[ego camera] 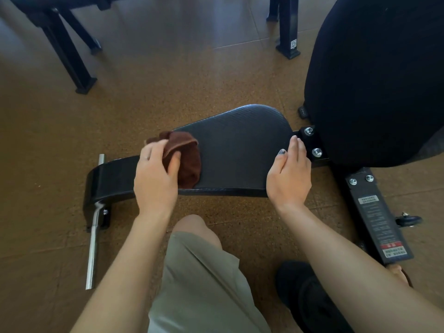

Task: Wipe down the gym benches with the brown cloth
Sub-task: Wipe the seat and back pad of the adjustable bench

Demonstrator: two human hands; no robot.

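Observation:
A low black padded bench seat (240, 145) lies across the middle of the view on a black frame. My left hand (153, 174) grips a bunched brown cloth (189, 159) and holds it on the seat's left part, thumb on top of the cloth. At the seat's right end my right hand (289, 174) rests with straight fingers on the pad, beside two bolts. A large black back pad (374, 80) rises at the right.
A chrome bar (93, 239) sticks out from the frame at the left. A labelled black frame foot (377, 217) runs down the right. Black legs of other equipment (69, 51) stand behind on the speckled brown floor. My knee and a black shoe are below.

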